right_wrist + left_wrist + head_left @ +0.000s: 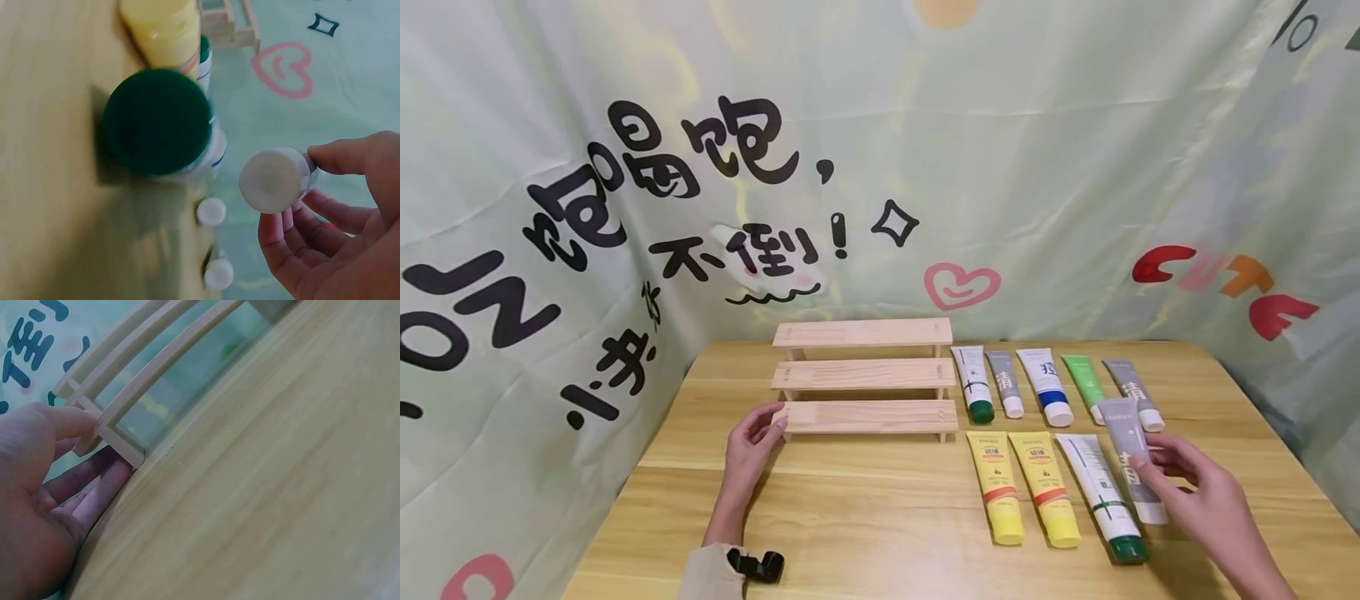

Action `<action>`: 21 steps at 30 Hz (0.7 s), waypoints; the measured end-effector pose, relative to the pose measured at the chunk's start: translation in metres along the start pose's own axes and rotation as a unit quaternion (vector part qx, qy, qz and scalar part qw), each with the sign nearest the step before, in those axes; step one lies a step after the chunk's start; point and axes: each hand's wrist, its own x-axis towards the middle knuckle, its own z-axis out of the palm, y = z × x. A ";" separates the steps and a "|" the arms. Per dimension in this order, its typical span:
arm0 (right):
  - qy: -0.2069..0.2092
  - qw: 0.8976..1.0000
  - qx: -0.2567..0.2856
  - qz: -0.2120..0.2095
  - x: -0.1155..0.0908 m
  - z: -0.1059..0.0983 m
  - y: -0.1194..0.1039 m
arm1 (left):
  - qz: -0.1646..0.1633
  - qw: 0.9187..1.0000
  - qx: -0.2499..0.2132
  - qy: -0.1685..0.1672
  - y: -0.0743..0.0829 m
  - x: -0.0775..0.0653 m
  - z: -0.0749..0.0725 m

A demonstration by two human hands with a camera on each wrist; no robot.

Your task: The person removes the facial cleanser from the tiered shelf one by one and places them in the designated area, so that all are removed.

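My left hand (754,446) grips the left end of a three-tier wooden display rack (865,415), thumb on the lowest shelf. In the left wrist view its fingers (103,487) reach around the end leg of the rack (125,445). On the right, my right hand (1206,492) pinches a grey squeeze tube (1126,433) with a white cap (272,180). The right wrist view shows this tube lifted off the table, cap toward the camera. Beside it lies a white tube with a dark green cap (1101,483).
Two yellow tubes (996,487) lie in the front row. Behind them are a white green-capped tube (973,383), a grey tube (1004,383), a white-and-blue tube (1045,387), a green tube (1084,385) and another grey tube (1133,392). A printed curtain (1075,167) hangs behind the wooden table (850,517).
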 end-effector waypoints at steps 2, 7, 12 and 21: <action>-0.003 1.000 -0.006 -0.002 0.002 0.001 0.006 | -0.003 1.000 0.002 -0.001 0.000 0.000 0.000; -0.045 0.999 -0.018 0.019 0.007 0.000 0.017 | 0.002 1.000 -0.002 -0.004 0.000 0.000 0.000; -0.079 0.996 -0.044 0.023 0.013 0.002 0.027 | 0.006 1.000 -0.003 0.001 0.000 -0.001 0.000; -0.125 0.989 -0.078 0.034 0.019 0.006 0.038 | 0.021 1.000 0.011 0.007 -0.001 0.000 0.002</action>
